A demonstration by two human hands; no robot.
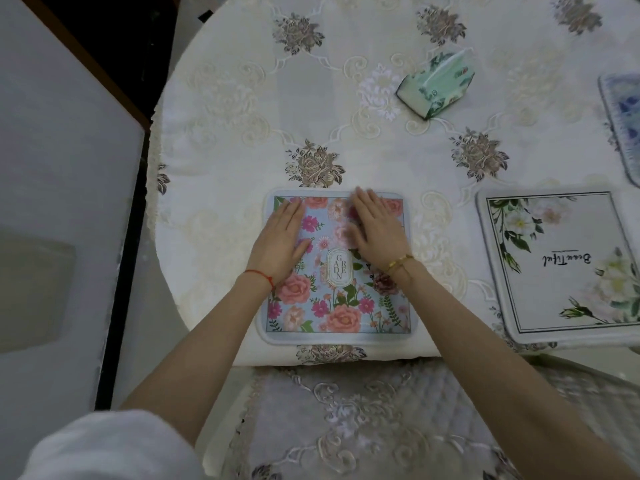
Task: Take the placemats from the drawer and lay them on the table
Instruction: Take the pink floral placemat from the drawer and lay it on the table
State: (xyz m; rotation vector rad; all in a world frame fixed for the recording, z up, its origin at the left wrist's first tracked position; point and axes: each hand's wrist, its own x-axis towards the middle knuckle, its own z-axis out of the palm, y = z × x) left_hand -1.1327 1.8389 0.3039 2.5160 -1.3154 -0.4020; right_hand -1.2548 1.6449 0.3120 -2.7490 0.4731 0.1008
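Observation:
A light blue placemat with pink roses and a "GARDEN" label lies flat near the table's front edge. My left hand presses on its upper left part with straight fingers. My right hand presses flat on its upper right part. A white placemat with white flowers and cursive writing lies to the right. The edge of a blue and white placemat shows at the far right.
The table carries a cream embroidered cloth with brown flower motifs. A green floral tissue pack lies behind the mats. A chair with an embroidered cover stands in front of me. Grey floor lies to the left.

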